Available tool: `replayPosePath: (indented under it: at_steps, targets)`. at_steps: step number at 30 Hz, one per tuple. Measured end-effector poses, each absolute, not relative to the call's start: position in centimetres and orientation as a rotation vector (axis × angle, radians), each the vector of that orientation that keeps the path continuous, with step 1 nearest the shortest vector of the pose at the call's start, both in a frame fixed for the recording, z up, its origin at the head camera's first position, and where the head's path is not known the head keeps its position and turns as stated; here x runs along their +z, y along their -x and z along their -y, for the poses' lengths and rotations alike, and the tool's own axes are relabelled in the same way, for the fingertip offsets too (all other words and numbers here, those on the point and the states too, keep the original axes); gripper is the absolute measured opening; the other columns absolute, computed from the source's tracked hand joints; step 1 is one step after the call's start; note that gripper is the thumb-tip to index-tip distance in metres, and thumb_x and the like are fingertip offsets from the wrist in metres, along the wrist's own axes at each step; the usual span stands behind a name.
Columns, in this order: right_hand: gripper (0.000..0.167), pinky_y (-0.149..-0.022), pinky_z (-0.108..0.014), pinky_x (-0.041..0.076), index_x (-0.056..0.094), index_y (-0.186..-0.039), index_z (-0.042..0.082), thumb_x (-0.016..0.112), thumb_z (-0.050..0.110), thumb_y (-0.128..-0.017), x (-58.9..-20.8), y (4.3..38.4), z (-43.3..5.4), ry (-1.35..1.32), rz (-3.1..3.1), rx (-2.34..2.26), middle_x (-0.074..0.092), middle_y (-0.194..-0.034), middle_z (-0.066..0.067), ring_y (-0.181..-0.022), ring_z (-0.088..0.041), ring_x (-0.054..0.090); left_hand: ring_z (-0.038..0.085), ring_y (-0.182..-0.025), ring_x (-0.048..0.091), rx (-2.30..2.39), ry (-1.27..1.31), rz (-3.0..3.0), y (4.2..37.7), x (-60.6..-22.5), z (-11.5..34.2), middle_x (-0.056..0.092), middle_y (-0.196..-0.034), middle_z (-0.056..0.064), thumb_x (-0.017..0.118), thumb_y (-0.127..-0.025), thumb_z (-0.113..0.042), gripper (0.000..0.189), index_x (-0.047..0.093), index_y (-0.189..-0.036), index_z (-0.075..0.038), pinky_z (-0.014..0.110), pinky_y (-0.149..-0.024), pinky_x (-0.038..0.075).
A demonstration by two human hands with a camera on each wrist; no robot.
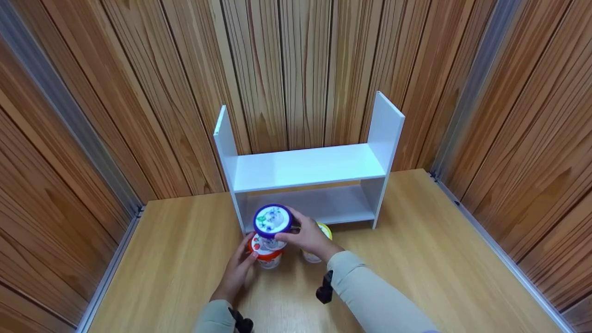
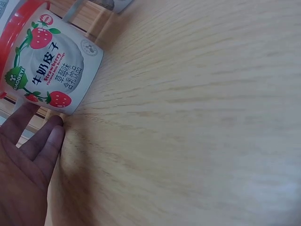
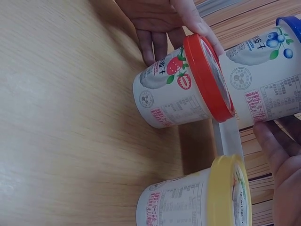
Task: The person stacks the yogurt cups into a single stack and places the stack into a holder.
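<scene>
My right hand (image 1: 311, 238) grips a blueberry milk tub with a blue lid (image 1: 272, 220). That blueberry tub (image 3: 263, 77) stands upright at the top of a strawberry tub with a red lid (image 3: 171, 92); whether the two touch is hard to tell. Thumb and fingers of my left hand (image 1: 237, 268) hold the strawberry tub (image 1: 269, 262) around its lid, on the table. In the left wrist view, strawberries and lettering show on the strawberry tub's side (image 2: 56, 61). To the right, partly behind my right hand, a yellow-lidded tub (image 1: 312, 257) stands on the table.
A white two-tier shelf (image 1: 310, 166) with tall side panels stands behind the tubs, near the back wall. Wood-panelled walls (image 1: 305, 69) enclose the wooden table (image 1: 430, 259) at the back and both sides.
</scene>
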State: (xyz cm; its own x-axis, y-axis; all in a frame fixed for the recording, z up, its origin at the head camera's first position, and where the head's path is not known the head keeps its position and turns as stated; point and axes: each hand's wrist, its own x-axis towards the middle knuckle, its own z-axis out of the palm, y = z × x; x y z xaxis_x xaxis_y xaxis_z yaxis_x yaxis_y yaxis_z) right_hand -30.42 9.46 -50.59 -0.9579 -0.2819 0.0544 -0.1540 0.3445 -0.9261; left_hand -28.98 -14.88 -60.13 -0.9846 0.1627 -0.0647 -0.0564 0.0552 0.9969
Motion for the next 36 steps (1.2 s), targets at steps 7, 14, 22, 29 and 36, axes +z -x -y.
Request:
replayPosePath:
  at_steps: [7,14,22,29,36]
  targets:
    - [0.096,-0.109,-0.047,0.045,0.036,-0.157,0.031,0.082,0.058,-0.077,-50.6,30.3,-9.3,0.433,-2.455,-1.693,0.050,-0.149,0.000,-0.138,-0.026,0.047,0.038,-0.148,0.028,2.048,-0.106,-2.158,28.8,-60.3,14.9,0.031,-0.163,0.006,0.063,-0.098,-0.044,0.064,0.035,-0.155,-0.045,0.060,-0.116,0.030]
    - [0.095,-0.110,-0.048,0.043,0.036,-0.156,0.035,0.083,0.057,-0.076,-50.7,30.2,-8.7,0.419,-2.405,-1.727,0.048,-0.151,0.004,-0.141,-0.025,0.044,0.037,-0.147,0.031,2.049,-0.105,-2.163,28.8,-60.4,14.9,0.031,-0.163,0.006,0.063,-0.097,-0.047,0.066,0.034,-0.156,-0.042,0.060,-0.116,0.030]
    - [0.098,-0.112,-0.046,0.042,0.033,-0.158,0.029,0.083,0.054,-0.077,-51.0,30.3,-8.2,0.404,-2.377,-1.745,0.046,-0.154,0.000,-0.143,-0.027,0.042,0.036,-0.147,0.030,2.068,-0.120,-2.137,28.8,-60.6,15.0,0.031,-0.162,0.006,0.064,-0.098,-0.045,0.068,0.032,-0.158,-0.038,0.059,-0.116,0.030]
    - [0.100,-0.111,-0.047,0.042,0.032,-0.159,0.029,0.083,0.055,-0.076,-51.2,30.5,-7.9,0.393,-2.369,-1.748,0.045,-0.155,0.000,-0.144,-0.028,0.041,0.038,-0.149,0.027,2.060,-0.093,-2.119,28.8,-60.4,15.0,0.029,-0.164,0.007,0.063,-0.099,-0.045,0.069,0.029,-0.159,-0.038,0.059,-0.116,0.031]
    - [0.100,-0.112,-0.049,0.041,0.031,-0.159,0.027,0.082,0.055,-0.078,-51.3,30.4,-7.7,0.420,-2.365,-1.748,0.045,-0.155,-0.001,-0.144,-0.028,0.040,0.039,-0.149,0.025,2.055,-0.090,-2.138,28.8,-60.3,14.9,0.027,-0.164,0.009,0.062,-0.099,-0.043,0.071,0.027,-0.160,-0.035,0.060,-0.117,0.028]
